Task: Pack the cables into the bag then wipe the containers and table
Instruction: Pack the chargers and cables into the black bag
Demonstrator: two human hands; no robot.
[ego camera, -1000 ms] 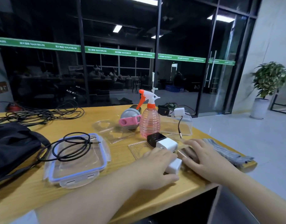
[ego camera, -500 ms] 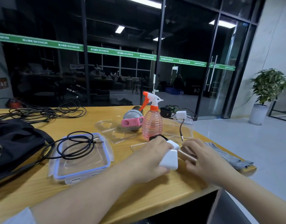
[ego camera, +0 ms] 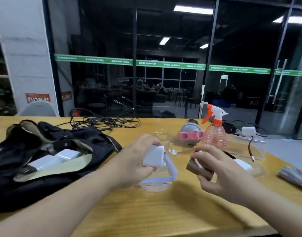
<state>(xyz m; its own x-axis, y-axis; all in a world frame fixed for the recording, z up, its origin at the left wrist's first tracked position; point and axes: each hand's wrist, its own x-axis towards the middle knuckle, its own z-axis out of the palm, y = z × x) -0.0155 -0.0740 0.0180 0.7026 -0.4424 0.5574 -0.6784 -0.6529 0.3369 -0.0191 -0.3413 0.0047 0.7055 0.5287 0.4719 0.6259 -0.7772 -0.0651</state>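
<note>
My left hand (ego camera: 136, 159) grips a white charger block (ego camera: 154, 156) above a clear container with a blue seal (ego camera: 165, 177). My right hand (ego camera: 220, 170) holds a brown rectangular block (ego camera: 198, 170) just right of it. The open black bag (ego camera: 44, 159) lies at the left with two white chargers (ego camera: 56, 159) inside. A tangle of black cables (ego camera: 104, 122) lies at the table's far edge. Another white charger (ego camera: 248, 130) with a brown cable (ego camera: 250, 149) sits on a clear container (ego camera: 256, 149) at the right.
A pink spray bottle (ego camera: 214, 134) and a grey-and-pink round item (ego camera: 190, 134) stand at the back of the wooden table (ego camera: 163, 211). A grey folded cloth (ego camera: 295, 177) lies at the right edge. A clear lid (ego camera: 163, 139) lies behind my hands. Glass walls stand beyond.
The view has swung left, bringing the bag into full sight. Both hands have lifted off the table; the left carries the white charger leftward, the right now holds the brown block.
</note>
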